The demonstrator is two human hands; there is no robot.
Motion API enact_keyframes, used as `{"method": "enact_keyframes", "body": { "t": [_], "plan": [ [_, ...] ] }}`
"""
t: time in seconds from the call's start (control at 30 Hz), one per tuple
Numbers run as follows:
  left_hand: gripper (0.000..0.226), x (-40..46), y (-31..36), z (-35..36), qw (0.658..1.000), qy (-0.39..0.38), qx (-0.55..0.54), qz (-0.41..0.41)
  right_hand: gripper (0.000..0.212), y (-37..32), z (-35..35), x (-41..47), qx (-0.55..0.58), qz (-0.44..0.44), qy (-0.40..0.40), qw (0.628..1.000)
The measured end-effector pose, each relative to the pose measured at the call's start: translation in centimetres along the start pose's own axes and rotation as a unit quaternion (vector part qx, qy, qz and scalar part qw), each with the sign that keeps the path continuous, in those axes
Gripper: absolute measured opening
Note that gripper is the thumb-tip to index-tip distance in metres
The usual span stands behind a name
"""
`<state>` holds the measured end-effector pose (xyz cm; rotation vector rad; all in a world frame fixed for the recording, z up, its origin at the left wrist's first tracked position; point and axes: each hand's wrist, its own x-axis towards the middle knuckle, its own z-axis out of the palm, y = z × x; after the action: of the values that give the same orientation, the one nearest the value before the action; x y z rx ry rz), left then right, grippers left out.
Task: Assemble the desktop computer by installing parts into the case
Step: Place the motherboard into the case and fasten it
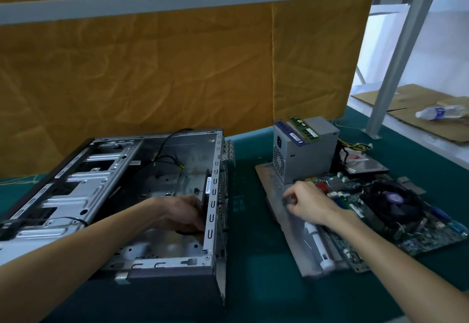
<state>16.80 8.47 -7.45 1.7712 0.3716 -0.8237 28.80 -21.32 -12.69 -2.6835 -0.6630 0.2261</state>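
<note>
An open grey computer case (pixel 132 263) lies on its side at the left of the green mat. My left hand (pixel 182 214) reaches inside it and holds a black fan (pixel 206 190) against the case's rear wall. To the right, my right hand (pixel 308 202) hovers over a grey metal side panel (pixel 281 195), its fingers pinching something small and dark that I cannot make out. A motherboard (pixel 416 233) with a black cooler fan (pixel 392 202) lies beside that hand. The grey power supply (pixel 302 155) stands behind, with RAM sticks (pixel 303 129) on top.
A white-handled screwdriver (pixel 317 244) lies on the panel near my right forearm. An optical drive (pixel 365 166) sits behind the motherboard. Orange cloth hangs at the back. A grey frame post (pixel 396 53), cardboard and a plastic bottle (pixel 441 112) are at the far right.
</note>
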Motion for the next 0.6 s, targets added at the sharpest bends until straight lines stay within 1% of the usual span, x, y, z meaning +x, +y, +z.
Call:
{"method": "enact_keyframes", "body": {
  "t": [0.03, 0.1, 0.23, 0.3, 0.4, 0.43, 0.47, 0.53, 0.6],
  "plan": [
    [0.043, -0.1, -0.1, 0.0, 1.000, 0.004, 0.010, 0.005, 0.015, -0.2, 0.2, -0.1, 0.000, -0.004, -0.002, 1.000],
    [0.029, -0.1, -0.2, 0.1, 1.000, 0.012, 0.021, 0.016, 0.011, -0.5, 0.4, -0.2, -0.011, -0.009, 0.002, 1.000],
    [0.025, -0.3, -0.1, 0.3, 0.998, 0.029, 0.037, 0.032, 0.028, -0.5, 0.8, -0.4, -0.030, -0.014, 0.037, 0.999],
    [0.023, -0.5, 0.1, 0.5, 0.997, 0.032, 0.057, 0.037, 0.030, -0.6, 0.9, -0.5, -0.034, -0.016, 0.054, 0.998],
    [0.022, -0.8, 0.5, 0.7, 0.995, 0.044, 0.075, 0.042, 0.013, -1.0, 1.1, -0.6, -0.045, -0.026, 0.067, 0.996],
    [0.022, -1.0, 0.6, 0.7, 0.995, 0.046, 0.081, 0.042, 0.012, -1.3, 1.3, -0.7, -0.032, -0.031, 0.069, 0.997],
    [0.022, -1.0, 0.6, 0.8, 0.995, 0.046, 0.082, 0.041, 0.012, -1.7, 1.6, -0.9, 0.009, -0.032, 0.070, 0.997],
    [0.022, -1.2, 0.7, 0.8, 0.995, 0.044, 0.076, 0.038, 0.012, -3.5, 2.1, -1.7, 0.156, -0.024, 0.076, 0.985],
    [0.021, -1.2, 0.7, 0.8, 0.995, 0.047, 0.081, 0.037, 0.018, -5.6, 2.7, -2.4, 0.317, -0.017, 0.062, 0.946]
  ]
}}
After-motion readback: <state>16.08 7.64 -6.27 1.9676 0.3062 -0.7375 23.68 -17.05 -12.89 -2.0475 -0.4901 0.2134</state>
